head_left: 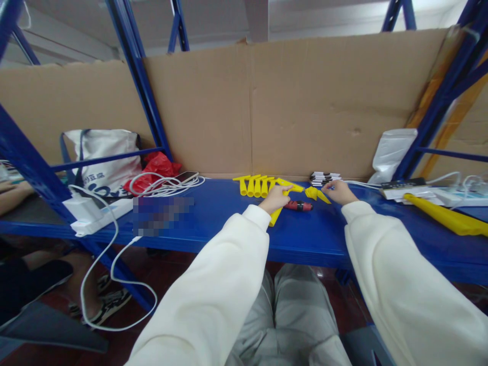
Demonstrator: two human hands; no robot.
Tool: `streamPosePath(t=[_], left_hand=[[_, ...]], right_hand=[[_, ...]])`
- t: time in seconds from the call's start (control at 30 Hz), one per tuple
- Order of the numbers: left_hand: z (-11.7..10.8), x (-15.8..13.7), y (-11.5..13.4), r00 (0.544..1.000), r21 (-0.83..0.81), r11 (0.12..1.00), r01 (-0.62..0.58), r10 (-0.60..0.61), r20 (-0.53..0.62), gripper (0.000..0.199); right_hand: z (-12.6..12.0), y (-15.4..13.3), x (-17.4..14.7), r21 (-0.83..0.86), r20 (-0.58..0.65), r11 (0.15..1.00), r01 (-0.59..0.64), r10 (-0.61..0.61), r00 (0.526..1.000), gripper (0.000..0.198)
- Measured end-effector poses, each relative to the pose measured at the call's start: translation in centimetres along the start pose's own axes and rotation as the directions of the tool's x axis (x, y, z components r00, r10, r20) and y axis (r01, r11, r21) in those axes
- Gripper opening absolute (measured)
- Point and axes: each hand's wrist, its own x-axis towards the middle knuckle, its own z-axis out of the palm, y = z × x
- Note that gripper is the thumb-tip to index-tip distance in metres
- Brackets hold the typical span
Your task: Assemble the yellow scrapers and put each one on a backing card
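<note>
My left hand [275, 199] is closed around a yellow plastic part [275, 217], whose lower end sticks out below the fingers. Just right of that hand, a red-and-black cylindrical tool [298, 205] lies on the blue shelf table [229, 223]. My right hand [338, 192] has its fingers pinched together beside small yellow pieces [314, 193]; whatever they hold is too small to make out. Behind my left hand stands a row of several yellow T-shaped parts [257, 187]. Another yellow part [287, 184] lies at the row's right end.
Black-and-white items [325, 179] are stacked by the cardboard wall [305, 101]. On the right lie a long yellow piece [446, 216] and a white pouch [392, 152]. White cables [168, 185], a power strip [102, 216] and a tote bag [109, 157] occupy the left. Another person's arm [15, 195] shows there.
</note>
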Motion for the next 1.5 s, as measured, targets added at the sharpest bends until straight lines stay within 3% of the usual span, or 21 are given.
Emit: streamPosePath(t=[0.1,0.23,0.77,0.93,1.07,1.27,1.5], left_hand=[[0.0,0.0,0.2,0.997,0.076,0.995,-0.071,0.070,0.019,0.066],[0.3,0.0,0.3,0.986,0.141,0.976,-0.165,0.163,0.030,0.067],[0.6,-0.1,0.4,0.960,0.175,0.944,-0.279,0.270,0.074,0.066],[0.8,0.0,0.4,0.959,0.219,0.933,-0.284,0.273,0.077,0.066],[0.9,0.1,0.2,0.952,0.212,0.928,-0.306,0.295,0.086,0.068],[0.9,0.2,0.0,0.950,0.177,0.934,-0.311,0.298,0.094,0.067],[0.9,0.3,-0.2,0.947,0.200,0.926,-0.319,0.303,0.108,0.063]], right_hand=[[0.3,-2.7,-0.4,0.265,0.006,0.961,0.080,-0.085,0.996,0.011],[1.1,-5.0,-1.3,0.429,0.029,0.897,0.105,-0.129,0.991,0.014],[1.4,-5.3,-1.6,0.400,0.037,0.885,0.238,-0.275,0.961,0.013],[1.7,-5.4,-1.7,0.448,0.047,0.884,0.130,-0.169,0.984,0.011],[2.0,-5.2,-1.7,0.531,0.061,0.847,0.011,-0.051,0.997,0.021],[2.1,-5.2,-1.7,0.636,0.138,0.768,-0.072,-0.021,0.990,0.025],[1.7,-5.8,-2.2,0.641,0.224,0.749,-0.168,0.027,0.974,0.023]])
